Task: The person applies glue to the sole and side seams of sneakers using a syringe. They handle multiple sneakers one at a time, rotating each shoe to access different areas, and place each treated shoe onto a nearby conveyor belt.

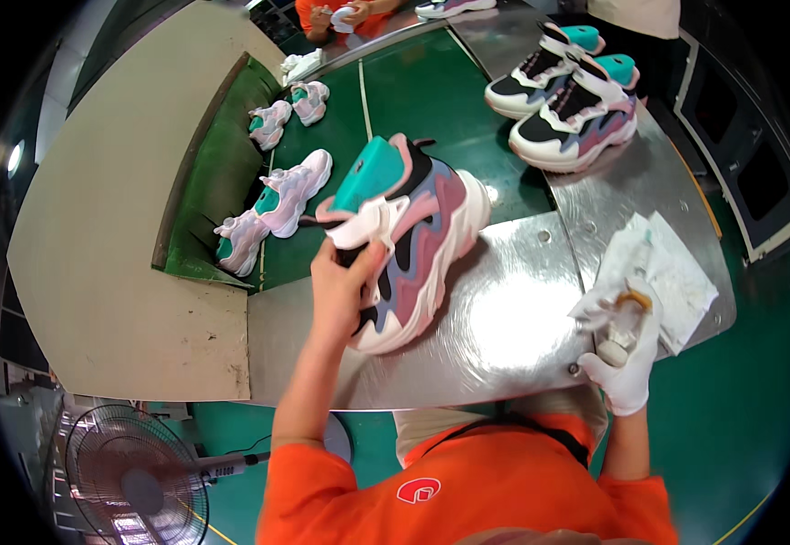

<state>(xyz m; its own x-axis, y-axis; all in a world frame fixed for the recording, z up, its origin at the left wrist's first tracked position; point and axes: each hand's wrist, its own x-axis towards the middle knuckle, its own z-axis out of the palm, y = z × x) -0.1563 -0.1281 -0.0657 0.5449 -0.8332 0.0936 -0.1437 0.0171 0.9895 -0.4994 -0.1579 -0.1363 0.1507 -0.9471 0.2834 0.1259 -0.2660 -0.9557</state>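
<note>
My bare left hand (347, 282) grips a chunky high-top sneaker (422, 236) by its upper, thumb on the white strap area. The sneaker is white, mauve, blue-grey and black, with a teal lining. It is tilted over the metal tabletop, its toe toward me. My right hand (629, 363), in a white glove, is closed round a small translucent bottle-like thing (629, 318) with a brownish band; blur hides its exact kind. Beneath and beyond that hand lie white paper sheets (681, 282) on the table's right side.
A pair of similar sneakers (576, 118) stands at the far right. Several pale pink shoes (295, 191) sit on the green conveyor belt (413, 86), near a tunnel with green flaps (208, 182). Another person's hands (345, 16) work at the far end. A fan (140, 481) stands lower left.
</note>
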